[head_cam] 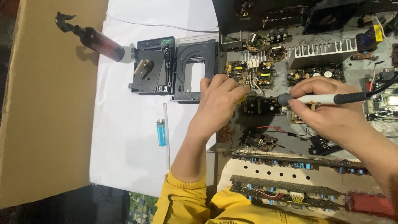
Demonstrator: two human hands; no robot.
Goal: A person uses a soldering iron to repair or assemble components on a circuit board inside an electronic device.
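Two hands work the open amplifier chassis [315,62]: the right hand [327,110] grips a soldering iron [319,98] pen-style over a small circuit board [261,105], which the clenched left hand [217,103] should pin steady.

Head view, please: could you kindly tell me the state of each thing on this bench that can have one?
Left hand: fingers curled down on a small circuit board.
Right hand: grip closed around the white-and-grey soldering iron.
Open grey metal chassis: cover off, boards exposed.
Black plastic disc drive: taken out, lying on the white sheet.
Brown pump bottle: lying on its side.
Blue lighter: lying flat, unlit.
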